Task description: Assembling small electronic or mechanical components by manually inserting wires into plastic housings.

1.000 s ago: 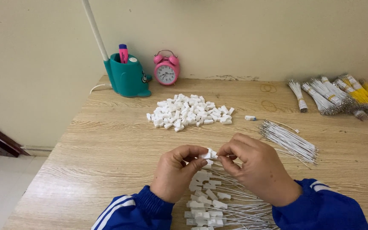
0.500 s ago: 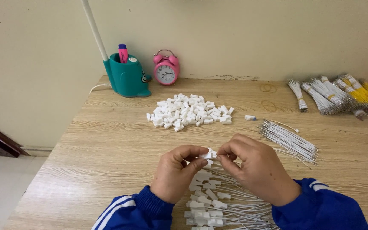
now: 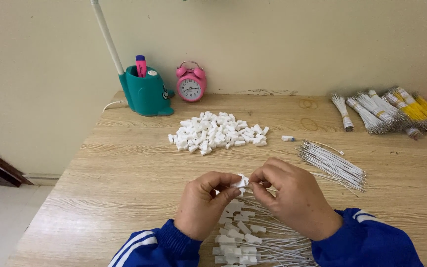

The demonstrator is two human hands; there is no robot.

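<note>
A small white blocky plastic connector (image 3: 239,182) is pinched between the closed fingertips of the left hand (image 3: 204,202) and right hand (image 3: 291,197), held just above the wood-grain table (image 3: 124,168). Beneath the hands, finished white connectors on thin wires (image 3: 253,242) are fanned out. A heap of loose white connectors (image 3: 216,132) and a bundle of thin white wires (image 3: 333,165) lie farther back.

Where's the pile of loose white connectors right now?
In the head view, the pile of white connectors lies mid-table, beyond both hands, in front of the pink alarm clock and teal holder.
</note>
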